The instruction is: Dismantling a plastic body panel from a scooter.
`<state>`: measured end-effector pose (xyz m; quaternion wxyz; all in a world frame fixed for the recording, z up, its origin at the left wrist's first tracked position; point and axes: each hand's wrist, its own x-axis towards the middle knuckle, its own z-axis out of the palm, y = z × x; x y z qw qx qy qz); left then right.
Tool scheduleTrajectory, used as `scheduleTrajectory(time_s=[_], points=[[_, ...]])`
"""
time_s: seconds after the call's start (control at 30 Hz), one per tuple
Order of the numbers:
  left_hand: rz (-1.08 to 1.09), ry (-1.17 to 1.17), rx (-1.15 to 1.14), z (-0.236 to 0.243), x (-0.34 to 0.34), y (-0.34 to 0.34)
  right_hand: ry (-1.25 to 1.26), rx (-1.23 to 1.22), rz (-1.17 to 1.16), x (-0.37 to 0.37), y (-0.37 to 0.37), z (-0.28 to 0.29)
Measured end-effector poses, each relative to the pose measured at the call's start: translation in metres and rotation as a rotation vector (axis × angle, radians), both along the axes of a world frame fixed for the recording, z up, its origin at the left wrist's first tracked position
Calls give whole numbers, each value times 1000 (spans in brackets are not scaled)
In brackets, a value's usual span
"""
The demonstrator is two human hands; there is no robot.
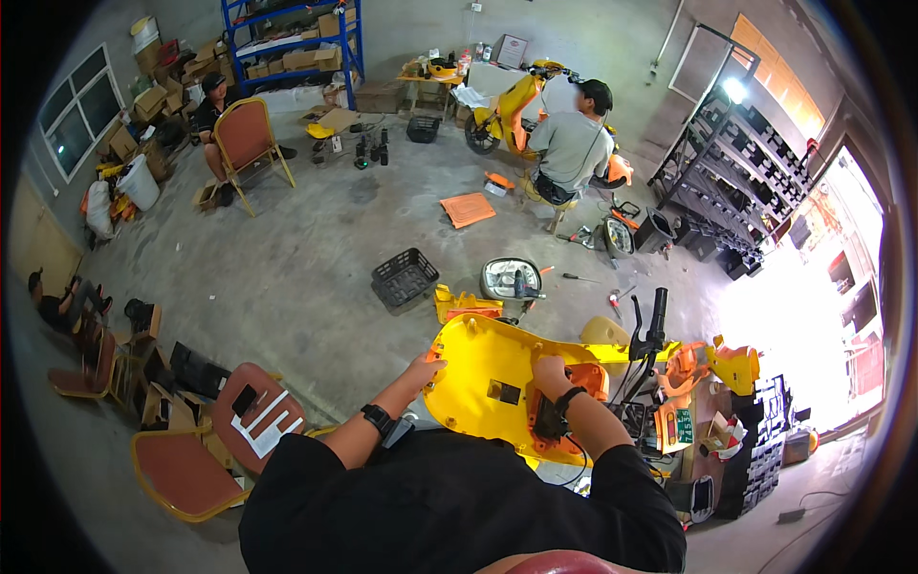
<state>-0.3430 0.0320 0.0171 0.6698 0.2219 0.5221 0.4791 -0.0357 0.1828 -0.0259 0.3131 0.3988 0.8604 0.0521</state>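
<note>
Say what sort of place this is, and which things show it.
Probably a workshop for repairing or assembling two-wheelers: a yellow two-wheeler, a hand-held yellow panel and a screwdriver suggest it.

Far left, a blue metal rack (345, 59) holds brown cardboard boxes (328, 59); a red-brown, gold-framed chair (245, 137) stands nearer. On the concrete floor (287, 268), a flat orange panel (468, 210) lies beyond a black openwork plastic basket (394, 263). Farther right, a grey-shirted person (574, 148) sits beside a yellow scooter (519, 100).
</note>
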Motion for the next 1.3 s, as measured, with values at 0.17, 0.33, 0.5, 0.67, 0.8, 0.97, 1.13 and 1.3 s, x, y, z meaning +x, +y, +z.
scheduleTrajectory(time_s=[0.17,0.33,0.5,0.67,0.8,0.97,1.13,1.3], points=[[-8,13,6,-17,-1,4,45,21,-40,1,0,-1],[-1,10,-31,-18,-2,5,69,27,-51,2,-4,7],[1,-2,-30,-25,-3,5,-1,37,-46,1,-7,10],[-18,40,-41,-13,-2,4,64,18,-50,3,-4,10],[-24,31,-40,-10,-1,3,140,13,-48,4,-5,19],[-7,27,-35,-9,0,3,178,4,-116,10,-2,21],[-21,18,-38,-21,-4,5,167,-1,-143,7,1,22],[-2,-8,-22,-20,-2,7,122,-6,-89,6,0,20]])
